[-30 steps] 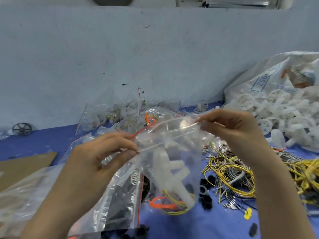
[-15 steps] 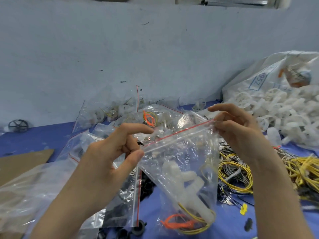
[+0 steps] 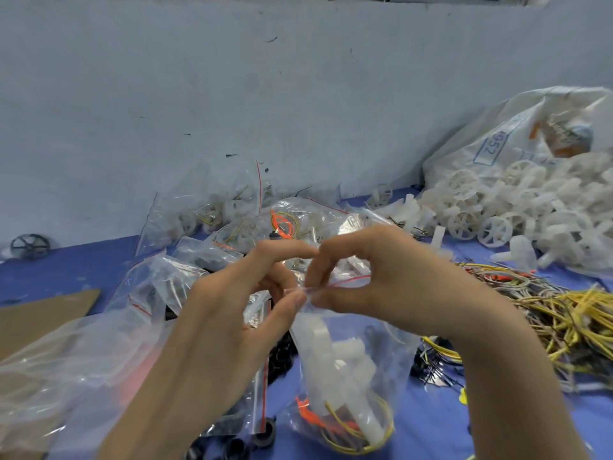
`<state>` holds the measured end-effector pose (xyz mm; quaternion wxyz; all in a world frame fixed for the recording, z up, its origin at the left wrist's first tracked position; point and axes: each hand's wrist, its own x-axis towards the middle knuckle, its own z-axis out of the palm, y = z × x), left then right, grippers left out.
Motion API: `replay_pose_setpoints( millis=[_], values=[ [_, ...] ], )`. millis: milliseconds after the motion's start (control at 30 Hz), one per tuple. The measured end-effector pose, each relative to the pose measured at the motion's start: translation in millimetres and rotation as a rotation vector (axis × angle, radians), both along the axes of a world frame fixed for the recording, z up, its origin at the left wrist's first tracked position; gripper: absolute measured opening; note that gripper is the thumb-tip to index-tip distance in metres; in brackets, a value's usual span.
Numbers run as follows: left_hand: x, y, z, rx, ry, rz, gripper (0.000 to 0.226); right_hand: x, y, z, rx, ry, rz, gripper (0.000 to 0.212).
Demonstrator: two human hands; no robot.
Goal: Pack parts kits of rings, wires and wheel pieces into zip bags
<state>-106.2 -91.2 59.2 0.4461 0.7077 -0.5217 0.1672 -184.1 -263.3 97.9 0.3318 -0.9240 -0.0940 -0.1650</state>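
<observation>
**One zip bag (image 3: 348, 376) pinched at its top edge**

The left hand (image 3: 232, 313) pinches the bag's red-lined top edge between its thumb and curled fingers. The bag hangs below and between both hands, above the blue table (image 3: 83, 270). It holds white plastic pieces (image 3: 335, 356), with coiled orange and yellow wires (image 3: 331, 423) at its bottom. The right hand (image 3: 391, 287) pinches the same edge, its fingers close against the left's. Further right lie loose yellow wires (image 3: 564, 320) and a heap of white wheel pieces (image 3: 530, 207).
</observation>
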Motion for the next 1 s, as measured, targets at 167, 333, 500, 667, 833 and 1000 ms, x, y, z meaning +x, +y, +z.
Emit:
replay_pose_setpoints(
  millis=[167, 333, 500, 667, 833, 1000],
  values=[
    [-2, -1, 0, 0.007, 0.021, -0.002, 0.035, -1, 0, 0, 0.005, 0.034, 0.009, 0.006],
    [-5, -2, 0, 0.011, 0.028, -0.014, 0.034, -2, 0, 0, 0.013, 0.084, 0.036, 0.010],
    [-6, -4, 0, -0.018, 0.056, -0.009, 0.033, -2, 3, 2, 0.012, 0.081, 0.047, 0.015],
    [-7, -5, -1, -0.055, 0.112, -0.012, 0.032, -4, 5, 4, 0.016, 0.038, 0.048, 0.018],
    [-6, -4, 0, -0.033, 0.097, 0.013, 0.035, 0, 11, 2, 0.018, 0.008, 0.020, 0.016],
    [-5, -3, 0, -0.027, 0.117, 0.033, 0.035, 3, 11, 0, -0.006, -0.006, 0.014, 0.013]
  ],
)
